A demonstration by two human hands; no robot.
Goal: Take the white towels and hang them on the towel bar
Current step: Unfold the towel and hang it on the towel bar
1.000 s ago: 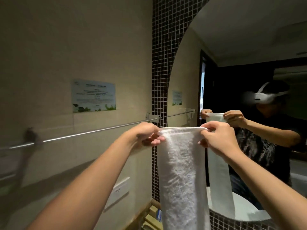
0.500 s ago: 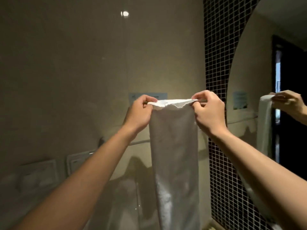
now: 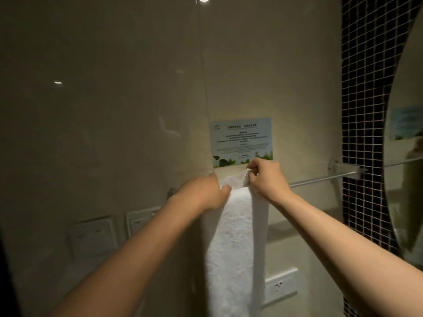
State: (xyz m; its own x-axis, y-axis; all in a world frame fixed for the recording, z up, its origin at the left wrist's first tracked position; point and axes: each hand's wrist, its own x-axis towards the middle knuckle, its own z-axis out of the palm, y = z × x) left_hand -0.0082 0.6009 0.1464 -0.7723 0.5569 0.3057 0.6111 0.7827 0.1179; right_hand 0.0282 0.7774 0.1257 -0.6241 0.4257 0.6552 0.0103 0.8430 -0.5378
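Pinching fingers, right: the right hand (image 3: 266, 178) has thumb and forefinger pressed together on the crumpled top edge of the long white terry towel (image 3: 235, 243), just under the notice; the other fingers (image 3: 254, 179) curl in against the cloth.
Left fingers: the left hand (image 3: 201, 194) is closed around the towel's upper left edge, thumb tip lying on the front face of the cloth, the remaining fingers hidden behind it.
Arm pose: both bare forearms reach up and forward from the lower corners, wrists near each other, the right hand slightly higher than the left.
Towel position: its top is bunched at the height of the thin chrome towel bar (image 3: 320, 179); the folded length hangs straight down between the arms and out of the bottom of the view. Whether the cloth already passes over the bar cannot be told, as the hands cover that spot.
Bar: it runs rightward from behind the right hand to a metal bracket (image 3: 345, 169) beside the dark mosaic tile strip (image 3: 366, 110).
Wall: a pale blue printed notice with green leaves (image 3: 241, 140) is stuck on the beige glossy wall (image 3: 103, 110) directly above the hands; a white wall socket (image 3: 280, 286) sits low, right of the towel.
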